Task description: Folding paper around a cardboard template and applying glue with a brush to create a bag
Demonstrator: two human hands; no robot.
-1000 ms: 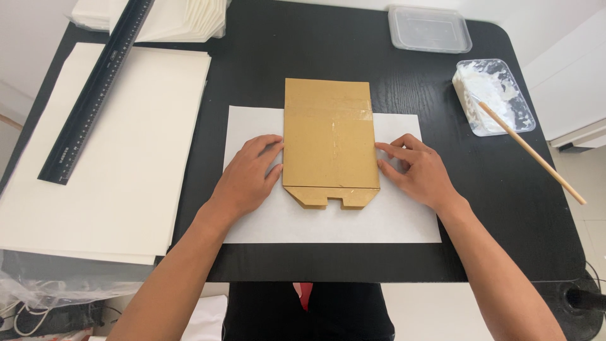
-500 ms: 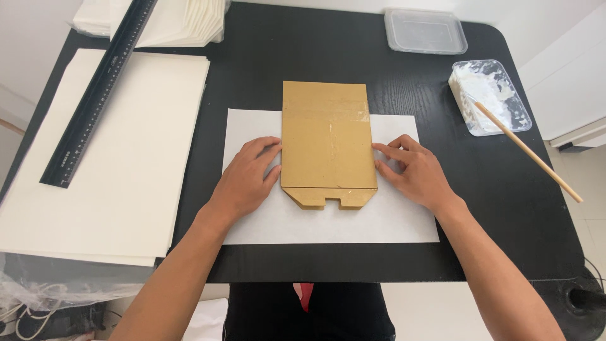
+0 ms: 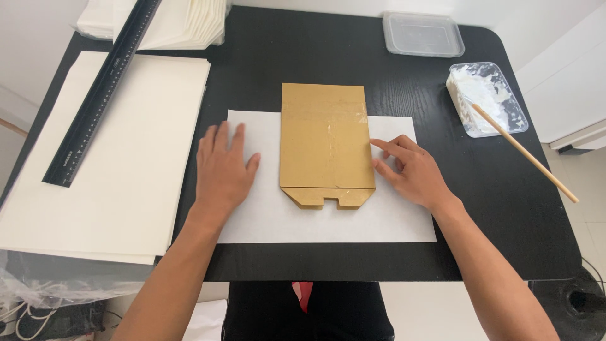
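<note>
Brown paper bag (image 3: 325, 142): kraft-coloured, folded flat, lying upright on the middle of the white sheet; its bottom flap is folded up at the near end, with cut corners and a small notch.
Seam: a glossy strip crosses the upper part of the bag and another runs down its middle; it looks like glue or tape, and I cannot tell which.
White sheet (image 3: 265, 215): a single sheet under the bag, on the black table (image 3: 328, 57).
My left hand (image 3: 222, 167): flat and open, palm down on the white sheet just left of the bag, not touching the bag and gripping nothing.
My right hand (image 3: 413, 170): fingers loosely curled, fingertips at the bag's right edge, pressing rather than holding; nothing is clasped in it.
Paste tray (image 3: 486, 98): clear plastic with white paste, on the right of the table, a wooden stick (image 3: 524, 151) leaning out of it, well apart from my hands.
Lid (image 3: 421, 33): clear plastic, at the far edge.
Left side: a stack of cream sheets (image 3: 120, 177) with a black ruler (image 3: 101, 95) across it, and more white paper (image 3: 183, 22) at the far corner.
Done, as I judge it: body folded, seams closed, bottom flap turned up.
Left, as I judge it: pressing the edges flat; whether the bottom flap is stuck down I cannot tell.
</note>
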